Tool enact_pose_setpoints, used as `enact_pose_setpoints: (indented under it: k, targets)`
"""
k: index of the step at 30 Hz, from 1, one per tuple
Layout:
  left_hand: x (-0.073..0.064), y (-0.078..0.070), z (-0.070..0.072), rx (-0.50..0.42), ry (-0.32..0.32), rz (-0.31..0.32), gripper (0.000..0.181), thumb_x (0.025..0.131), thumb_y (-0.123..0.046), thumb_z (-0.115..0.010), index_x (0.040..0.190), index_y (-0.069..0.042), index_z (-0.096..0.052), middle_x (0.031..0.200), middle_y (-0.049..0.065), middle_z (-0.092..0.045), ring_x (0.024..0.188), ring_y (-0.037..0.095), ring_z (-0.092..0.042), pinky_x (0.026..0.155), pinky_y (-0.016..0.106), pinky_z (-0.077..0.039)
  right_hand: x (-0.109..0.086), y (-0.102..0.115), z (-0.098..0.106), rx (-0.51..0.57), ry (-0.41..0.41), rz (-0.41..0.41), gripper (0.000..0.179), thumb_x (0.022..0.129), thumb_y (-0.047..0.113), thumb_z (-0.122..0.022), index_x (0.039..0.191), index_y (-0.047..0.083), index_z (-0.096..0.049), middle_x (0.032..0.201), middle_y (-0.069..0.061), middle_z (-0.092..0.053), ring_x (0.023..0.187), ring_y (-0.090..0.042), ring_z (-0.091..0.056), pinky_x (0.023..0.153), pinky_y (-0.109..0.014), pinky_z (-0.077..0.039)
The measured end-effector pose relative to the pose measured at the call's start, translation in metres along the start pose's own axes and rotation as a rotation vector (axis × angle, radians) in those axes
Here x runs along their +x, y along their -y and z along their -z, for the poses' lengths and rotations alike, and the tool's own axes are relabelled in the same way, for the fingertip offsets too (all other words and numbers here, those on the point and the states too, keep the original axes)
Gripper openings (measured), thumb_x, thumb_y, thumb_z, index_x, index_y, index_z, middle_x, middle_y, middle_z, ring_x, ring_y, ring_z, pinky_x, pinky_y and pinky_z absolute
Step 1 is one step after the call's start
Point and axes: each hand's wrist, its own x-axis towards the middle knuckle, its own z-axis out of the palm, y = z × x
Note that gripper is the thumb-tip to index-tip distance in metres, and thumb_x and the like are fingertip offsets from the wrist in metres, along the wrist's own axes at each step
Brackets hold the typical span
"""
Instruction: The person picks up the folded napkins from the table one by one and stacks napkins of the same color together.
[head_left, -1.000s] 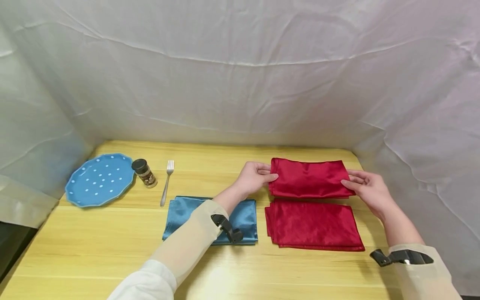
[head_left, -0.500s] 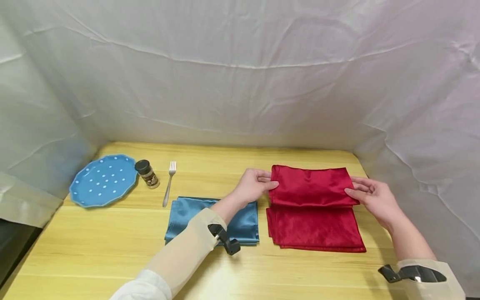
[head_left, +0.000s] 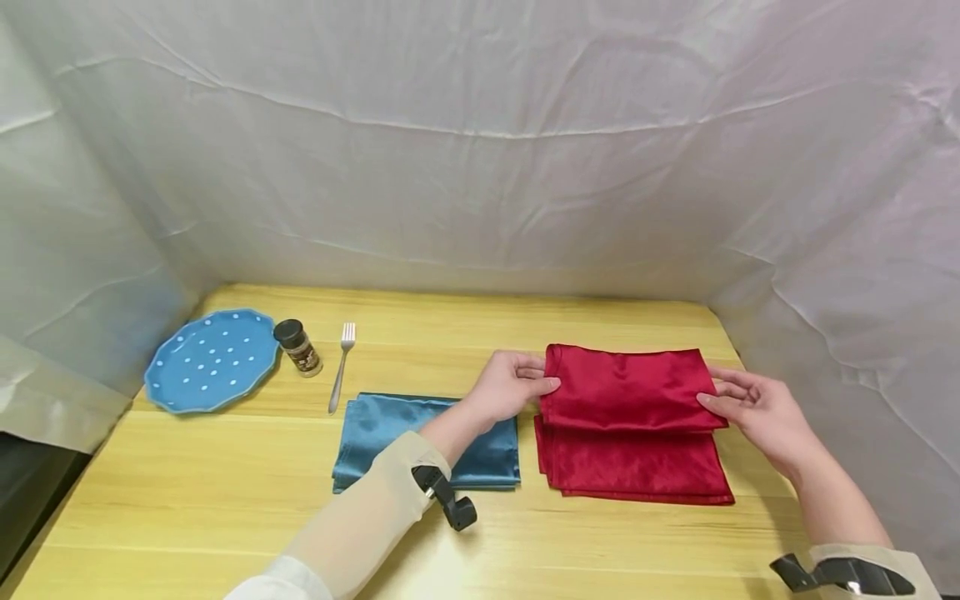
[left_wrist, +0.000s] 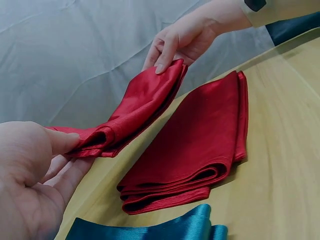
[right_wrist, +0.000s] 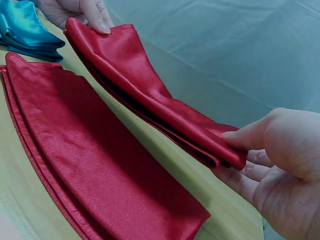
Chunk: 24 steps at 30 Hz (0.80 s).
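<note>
A folded red satin cloth (head_left: 630,387) is held up off the table between both hands. My left hand (head_left: 510,385) pinches its left end, thumb on top and fingers beneath. At the other end my right hand (head_left: 765,417) pinches the right edge in the same way. Both wrist views show the cloth's stacked layers, sagging a little in the middle. Below and nearer to me, a second folded red cloth (head_left: 637,467) lies on the table, its far part covered by the raised one in the head view. My left forearm passes over a folded blue cloth (head_left: 390,429).
A blue plate with white dots (head_left: 213,362) sits at the table's far left. Beside it a small spice jar with a black lid (head_left: 298,347) stands, then a fork (head_left: 342,367). A pale curtain (head_left: 480,167) hangs behind the wooden table (head_left: 187,500) and along its sides.
Both hands have brought the held red cloth toward me and lower in the head view, so it now overlaps the second red cloth. The head view has shifted slightly.
</note>
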Motion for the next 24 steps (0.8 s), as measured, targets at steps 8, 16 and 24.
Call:
enact_pose_setpoints:
  k: [8,16,24]
  targets:
    - [-0.012,0.005,0.0,-0.065,0.039,0.025,0.044,0.093,-0.009,-0.083,0.13,0.008,-0.069,0.114,0.014,-0.071,0.097,0.024,-0.075,0.082,0.036,-0.064,-0.011,-0.002,-0.003,0.016,0.011,0.002,0.059,0.102,0.013,-0.074,0.15,-0.01,-0.048,0.104,0.003,-0.072,0.091,-0.002,-0.07,0.074,-0.017,-0.054]
    - [-0.021,0.012,-0.001,-0.058,0.034,0.027,0.043,0.093,-0.008,-0.083,0.13,0.008,-0.069,0.115,0.015,-0.071,0.103,0.026,-0.073,0.082,0.037,-0.064,-0.02,-0.007,-0.007,0.035,0.023,0.015,0.06,0.102,0.01,-0.074,0.151,-0.01,-0.046,0.104,0.002,-0.072,0.093,-0.003,-0.071,0.078,-0.016,-0.056]
    - [-0.028,0.017,-0.008,-0.1,0.048,0.024,0.036,0.092,-0.004,-0.082,0.124,0.009,-0.071,0.107,0.014,-0.072,0.094,0.025,-0.075,0.08,0.038,-0.064,-0.03,-0.016,-0.004,0.055,0.024,0.008,0.059,0.101,0.008,-0.074,0.153,-0.004,-0.05,0.104,0.0,-0.075,0.092,-0.003,-0.072,0.078,-0.015,-0.055]
